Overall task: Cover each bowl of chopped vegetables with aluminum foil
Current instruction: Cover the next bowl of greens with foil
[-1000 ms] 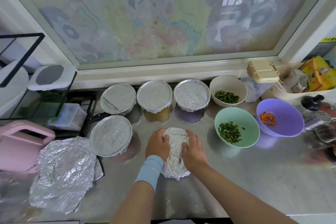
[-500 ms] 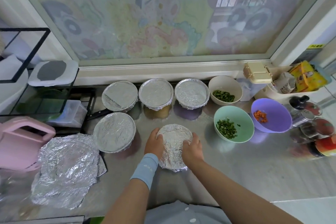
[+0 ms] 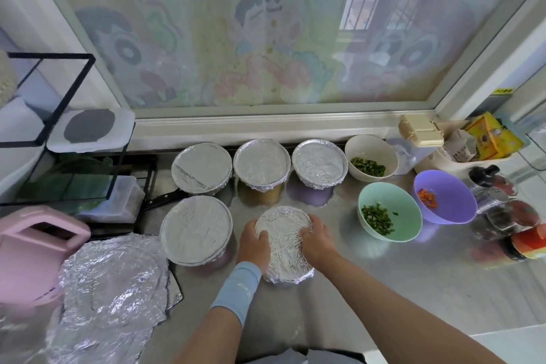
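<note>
A foil-covered bowl [image 3: 284, 242] sits on the steel counter in front of me. My left hand [image 3: 254, 241] presses the foil on its left rim and my right hand [image 3: 317, 238] presses its right rim. Three foil-covered bowls stand in the back row [image 3: 202, 167], [image 3: 261, 162], [image 3: 319, 163], and another foil-covered bowl [image 3: 196, 229] is to the left. Uncovered are a cream bowl [image 3: 371, 156] of green pieces, a mint bowl [image 3: 390, 210] of chopped greens and a purple bowl [image 3: 444, 196] of orange bits. Loose foil sheets [image 3: 113, 289] lie at the near left.
A pink jug [image 3: 32, 248] stands at the far left beside a black wire rack [image 3: 59, 133]. A black knife handle [image 3: 162, 199] pokes out near the rack. Jars and shakers [image 3: 502, 204] crowd the right edge, with a tray of packets [image 3: 472, 142] behind. The window sill [image 3: 266, 127] borders the back.
My hands slid from the top of the foil out to the bowl's two sides, and the foil now lies flatter over it. The camera view has shifted slightly.
</note>
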The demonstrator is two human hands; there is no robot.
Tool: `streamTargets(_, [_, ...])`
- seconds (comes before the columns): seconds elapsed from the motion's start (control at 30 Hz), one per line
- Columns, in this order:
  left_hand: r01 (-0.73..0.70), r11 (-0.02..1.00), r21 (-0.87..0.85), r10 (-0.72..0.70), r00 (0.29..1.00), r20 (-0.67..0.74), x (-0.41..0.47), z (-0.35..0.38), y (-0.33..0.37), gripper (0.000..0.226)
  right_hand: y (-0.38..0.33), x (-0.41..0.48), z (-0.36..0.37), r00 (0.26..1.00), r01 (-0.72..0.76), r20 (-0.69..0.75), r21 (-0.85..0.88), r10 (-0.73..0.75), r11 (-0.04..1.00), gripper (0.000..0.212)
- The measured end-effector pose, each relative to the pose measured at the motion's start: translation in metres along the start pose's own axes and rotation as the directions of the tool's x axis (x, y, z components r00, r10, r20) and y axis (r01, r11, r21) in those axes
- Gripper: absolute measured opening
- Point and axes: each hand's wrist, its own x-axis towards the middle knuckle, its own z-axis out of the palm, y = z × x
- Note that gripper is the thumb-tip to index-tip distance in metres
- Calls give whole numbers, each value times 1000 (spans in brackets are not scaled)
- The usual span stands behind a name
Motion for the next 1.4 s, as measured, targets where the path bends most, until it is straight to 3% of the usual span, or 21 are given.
streamTargets(0.1, [-110,975,191,123,991,-54,9,-8,8,46,-2,-2,-3,991,67,-95,-257,-94,964,55])
streamTargets(0.23, [-361,903,235,384,921,-63,23,-11,27,40,-16,3,-13,955,217,-105,-394,-279,893,50])
streamTargets(0.3, [-404,873,275,425,905,-21,32,-6,30,34,-25,11,-15,929,303,-70,-415,-362,858,45])
streamTargets(0.4, [-373,886,276,384,923,16,42,0,26,28,-34,23,-13,917,347,-71,-347,-393,871,35])
streamTargets(0.63, [-287,947,143,290,957,1,54,2,14,21,-44,41,5,976,217,-22,-17,-218,976,10])
streamTargets(1.0, [-233,971,56,234,972,-24,55,5,15,18,-35,51,7,984,171,-35,-49,-172,984,7])
streamTargets(1.2, [-351,908,228,382,918,-108,54,9,12,18,-31,54,7,979,197,-38,-43,-199,979,7])
streamTargets(1.4, [-299,944,137,317,940,-130,52,11,11,16,-25,59,7,967,248,-35,-89,-251,965,9])
